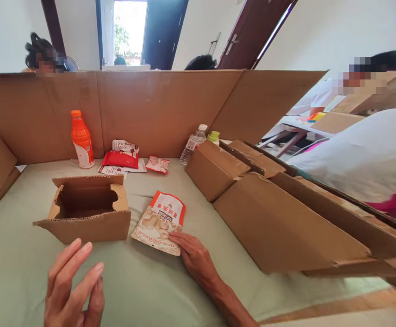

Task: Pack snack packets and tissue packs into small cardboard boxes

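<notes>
My right hand (193, 255) lies on the green table cover, its fingertips touching the near edge of a flat snack pouch (159, 221) with an orange top; whether it grips the pouch I cannot tell. My left hand (72, 286) hovers low at the front with its fingers stretched out and apart, holding nothing. Just beyond it stands a small open cardboard box (87, 210), flaps up and nothing visible inside.
At the back stand an orange drink bottle (82, 141), red snack packets (120, 159), a small packet (157, 164), a clear water bottle (192, 144). Closed cardboard boxes (273, 218) lie right. A cardboard wall (157, 109) rings the table; other people sit behind it.
</notes>
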Tool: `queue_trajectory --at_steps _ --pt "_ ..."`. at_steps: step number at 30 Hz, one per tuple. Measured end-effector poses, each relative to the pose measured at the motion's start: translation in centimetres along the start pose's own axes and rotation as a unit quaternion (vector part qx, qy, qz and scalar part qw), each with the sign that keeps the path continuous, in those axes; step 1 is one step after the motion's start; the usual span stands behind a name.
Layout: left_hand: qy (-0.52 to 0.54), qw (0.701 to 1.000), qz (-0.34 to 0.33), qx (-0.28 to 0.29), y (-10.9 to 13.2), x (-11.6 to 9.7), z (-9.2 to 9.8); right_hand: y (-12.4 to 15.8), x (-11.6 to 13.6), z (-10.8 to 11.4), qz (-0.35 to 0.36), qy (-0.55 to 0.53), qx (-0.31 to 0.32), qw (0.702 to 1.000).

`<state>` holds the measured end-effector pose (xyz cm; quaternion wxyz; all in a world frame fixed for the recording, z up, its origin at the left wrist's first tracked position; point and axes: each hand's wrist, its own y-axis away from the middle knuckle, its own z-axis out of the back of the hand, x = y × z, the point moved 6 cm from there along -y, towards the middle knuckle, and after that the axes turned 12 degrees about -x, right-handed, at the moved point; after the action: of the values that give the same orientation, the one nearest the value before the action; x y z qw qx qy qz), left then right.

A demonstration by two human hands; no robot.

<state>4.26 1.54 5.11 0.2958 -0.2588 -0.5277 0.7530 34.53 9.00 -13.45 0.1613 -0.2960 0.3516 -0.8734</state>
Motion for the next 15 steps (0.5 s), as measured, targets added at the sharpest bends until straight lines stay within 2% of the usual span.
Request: queue_trajectory --at_steps 3,7,11,15 --pt "0.045 0.998 0.04 0.036 1.9 -0.9 -1.4 0.4 2.1 0.7 -0.015 -0.027 -0.016 0.999" --pt "0.048 0.992 0.083 0.081 4.3 -0.8 -2.6 -0.3 4.3 2.1 -0.013 -0.078 -0.046 0.996" --pt "0.016 0.983 0.131 0.124 6.0 0.3 -3.0 -2.3 6.1 5.2 -0.04 -0.137 -0.125 0.982" --pt "0.07 0.958 0.211 0.18 7.2 0.5 -4.3 -4.5 8.0 8.2 -0.103 -0.166 -0.164 0.967"
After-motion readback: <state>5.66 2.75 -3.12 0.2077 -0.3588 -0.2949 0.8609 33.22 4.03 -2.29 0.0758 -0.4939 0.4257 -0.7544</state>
